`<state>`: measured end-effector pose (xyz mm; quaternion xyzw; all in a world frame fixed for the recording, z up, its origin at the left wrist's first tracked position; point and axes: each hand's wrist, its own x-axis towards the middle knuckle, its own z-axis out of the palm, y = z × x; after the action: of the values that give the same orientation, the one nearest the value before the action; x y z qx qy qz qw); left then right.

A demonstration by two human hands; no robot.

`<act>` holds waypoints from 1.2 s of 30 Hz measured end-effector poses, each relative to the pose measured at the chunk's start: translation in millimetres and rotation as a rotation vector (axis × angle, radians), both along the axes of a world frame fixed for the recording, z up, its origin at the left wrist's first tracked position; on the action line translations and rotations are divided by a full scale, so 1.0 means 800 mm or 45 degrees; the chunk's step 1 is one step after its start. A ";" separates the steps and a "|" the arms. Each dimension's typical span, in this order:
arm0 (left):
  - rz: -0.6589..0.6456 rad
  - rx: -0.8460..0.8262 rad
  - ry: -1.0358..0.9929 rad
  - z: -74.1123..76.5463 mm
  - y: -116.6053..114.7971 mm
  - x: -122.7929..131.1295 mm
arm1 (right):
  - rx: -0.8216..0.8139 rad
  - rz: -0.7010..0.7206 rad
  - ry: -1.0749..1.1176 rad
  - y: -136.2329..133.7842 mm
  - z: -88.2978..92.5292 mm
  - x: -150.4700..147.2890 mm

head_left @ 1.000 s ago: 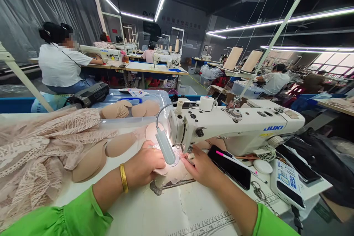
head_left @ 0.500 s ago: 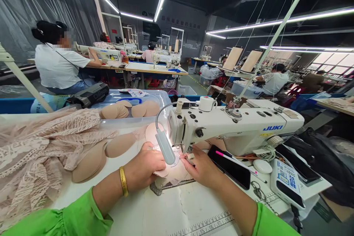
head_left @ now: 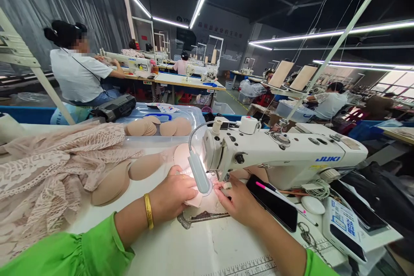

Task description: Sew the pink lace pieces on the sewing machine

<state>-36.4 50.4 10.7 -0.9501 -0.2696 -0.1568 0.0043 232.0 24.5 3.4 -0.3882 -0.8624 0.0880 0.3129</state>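
Observation:
At the needle end of a white JUKI sewing machine (head_left: 291, 153), both my hands work on a piece of beige fabric (head_left: 195, 201). My left hand (head_left: 176, 192), with a gold bangle at the wrist, grips its left side, fingers curled over it. From the right, my right hand (head_left: 239, 202) pinches the fabric's edge between thumb and fingers close beside the presser foot. A grey lamp (head_left: 199, 174) on a bent neck lights the spot and covers part of the fabric and the fingertips.
Beige oval pads (head_left: 111, 185) and lace fabric (head_left: 39, 177) lie on the left. Behind stands a clear plastic bin (head_left: 194, 114) with more pads. At right are a black phone (head_left: 274, 207), a pink-tipped pen (head_left: 278, 196) and a white device (head_left: 344, 228). A co-worker (head_left: 77, 73) sits far left.
The head view has turned slightly left, so the scene sits further right. Both hands remain beside the needle, with the fabric shifted only slightly between them.

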 end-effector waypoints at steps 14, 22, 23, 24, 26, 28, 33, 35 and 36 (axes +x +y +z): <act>-0.039 0.114 0.031 0.011 -0.041 0.010 | -0.063 0.299 -0.353 -0.013 0.007 -0.003; -0.033 0.157 -0.017 0.005 -0.051 0.017 | -0.052 0.272 -0.405 -0.013 0.005 -0.004; -0.026 0.167 -0.019 0.004 -0.050 0.018 | -0.054 0.253 -0.406 -0.012 0.005 -0.004; -0.019 0.175 -0.017 0.004 -0.048 0.019 | -0.057 0.233 -0.407 -0.012 0.005 -0.005; -0.004 0.189 -0.012 0.003 -0.043 0.020 | -0.069 0.190 -0.414 -0.011 0.004 -0.006; 0.004 0.206 -0.025 0.001 -0.038 0.020 | -0.085 0.143 -0.414 -0.010 0.002 -0.008; 0.045 0.217 -0.057 0.003 -0.026 0.020 | -0.128 0.061 -0.386 -0.005 -0.009 -0.009; 0.067 0.198 -0.046 0.005 -0.020 0.020 | -0.124 0.030 -0.365 -0.003 -0.013 -0.010; 0.076 0.182 -0.032 0.006 -0.017 0.020 | -0.117 0.016 -0.351 -0.001 -0.015 -0.011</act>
<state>-20.1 36.5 15.6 -0.9369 -0.2859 -0.1873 0.0736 223.4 23.6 -8.2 -0.4050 -0.8947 0.0751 0.1728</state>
